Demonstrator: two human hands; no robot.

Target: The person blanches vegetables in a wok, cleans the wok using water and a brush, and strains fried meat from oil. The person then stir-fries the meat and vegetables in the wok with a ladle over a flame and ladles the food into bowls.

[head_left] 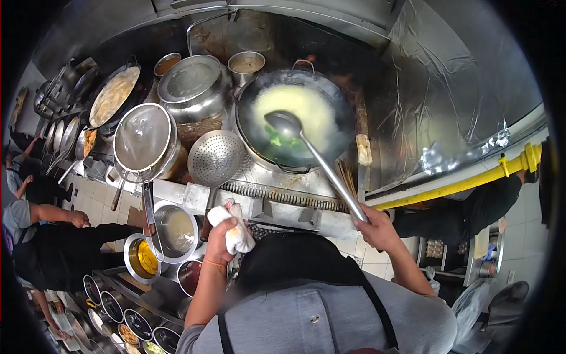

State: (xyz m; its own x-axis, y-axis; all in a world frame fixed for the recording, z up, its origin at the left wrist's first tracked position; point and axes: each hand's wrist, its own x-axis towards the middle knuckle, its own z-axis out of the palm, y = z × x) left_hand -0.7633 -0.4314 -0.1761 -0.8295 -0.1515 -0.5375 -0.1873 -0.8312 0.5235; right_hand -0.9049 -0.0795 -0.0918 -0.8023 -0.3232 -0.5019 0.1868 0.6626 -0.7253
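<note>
My right hand [377, 229] is closed around the end of a long-handled metal ladle [327, 166]. The ladle's bowl reaches over a large black wok [250, 124] on the stove. Pale yellow-green liquid [300, 101] fills the wok, with bright green leafy vegetables [282, 140] just below the bowl. My left hand [218, 241] grips a folded white cloth [237, 236] near the front of the stove. Close by that hand is the handle of a perforated skimmer [216, 158]; whether my fingers touch it I cannot tell.
Left of the wok stand a lidded pot [191, 79], a round fine strainer [142, 140] and a small metal pot [246, 64]. Pots of liquid [174, 230] and yellow oil [143, 259] are at lower left. Other people [53, 248] work at far left. A yellow pipe [471, 177] runs right.
</note>
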